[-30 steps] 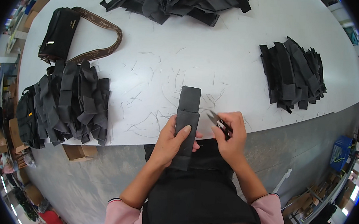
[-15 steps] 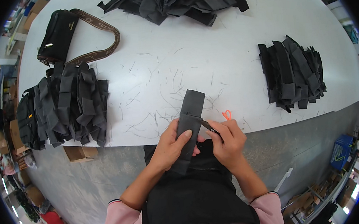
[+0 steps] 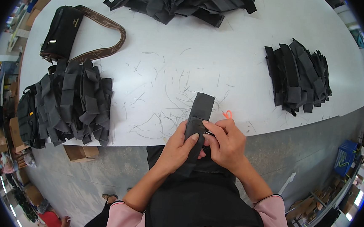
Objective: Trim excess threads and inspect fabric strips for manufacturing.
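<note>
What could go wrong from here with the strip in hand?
The dark tool, mostly hidden in the right grip, sits close to the left grip, so it might nick a finger or the dark strip. Loose threads on the white table could cling to the strip.

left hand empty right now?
No, the left hand grips a dark gray fabric strip, whose upper end sticks out beyond the fingers.
</note>
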Demonstrator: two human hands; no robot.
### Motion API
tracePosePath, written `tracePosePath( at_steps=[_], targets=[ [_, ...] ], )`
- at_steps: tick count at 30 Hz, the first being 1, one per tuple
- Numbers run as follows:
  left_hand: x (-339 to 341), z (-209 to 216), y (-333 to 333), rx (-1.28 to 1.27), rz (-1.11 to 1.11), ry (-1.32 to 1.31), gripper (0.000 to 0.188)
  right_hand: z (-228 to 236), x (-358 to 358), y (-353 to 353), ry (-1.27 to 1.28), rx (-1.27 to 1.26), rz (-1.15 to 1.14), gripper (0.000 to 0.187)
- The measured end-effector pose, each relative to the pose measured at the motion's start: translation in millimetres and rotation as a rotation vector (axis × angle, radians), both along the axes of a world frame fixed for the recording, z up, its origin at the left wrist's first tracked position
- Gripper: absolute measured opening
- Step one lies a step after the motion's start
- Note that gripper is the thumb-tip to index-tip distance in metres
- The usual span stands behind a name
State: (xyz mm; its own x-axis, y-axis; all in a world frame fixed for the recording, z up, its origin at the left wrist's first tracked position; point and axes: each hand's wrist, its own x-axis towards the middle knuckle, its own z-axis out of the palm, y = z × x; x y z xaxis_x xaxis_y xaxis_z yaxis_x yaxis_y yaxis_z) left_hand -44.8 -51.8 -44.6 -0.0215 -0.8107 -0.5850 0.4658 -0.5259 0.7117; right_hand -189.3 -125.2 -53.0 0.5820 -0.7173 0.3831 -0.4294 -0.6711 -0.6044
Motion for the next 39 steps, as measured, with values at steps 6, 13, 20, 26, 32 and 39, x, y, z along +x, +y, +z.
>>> tracePosePath(
  at_steps=[6, 13, 20, 26, 32, 39],
  targets=[
    [-1.0, 3.7, -0.8, 0.012, -0.002, 0.017, 0.031, -3.6, 3.0, 2.4, -0.082, 0.142, -0.044, 0.034],
    [-2.3, -1.8, 1.8, -0.033, -0.014, -0.013, 0.03, -3.1, 2.0, 3.2, -0.028, 0.018, -0.037, 0.031],
    [2.8, -7.7, -3.4, 0.0, -0.055, -0.048, 0.03, 4.9, 8.4, -3.7, -0.254, 0.605, -0.193, 0.025],
    [2.5, -13.0, 7.2, -0.051, 0.068, 0.161, 0.031, -13.0, 14.4, 18.7, -0.318, 0.46, -0.111, 0.035],
    [-1.5, -27.5, 14.6, 0.094, 0.198, -0.008, 0.048, -33.5, 16.4, 35.0, -0.368, 0.284, 0.021, 0.032],
    [6.1, -22.5, 21.5, -0.014, 0.145, 0.052, 0.049, -9.3, 19.2, 13.9, -0.293, 0.719, 0.084, 0.016]
  ],
)
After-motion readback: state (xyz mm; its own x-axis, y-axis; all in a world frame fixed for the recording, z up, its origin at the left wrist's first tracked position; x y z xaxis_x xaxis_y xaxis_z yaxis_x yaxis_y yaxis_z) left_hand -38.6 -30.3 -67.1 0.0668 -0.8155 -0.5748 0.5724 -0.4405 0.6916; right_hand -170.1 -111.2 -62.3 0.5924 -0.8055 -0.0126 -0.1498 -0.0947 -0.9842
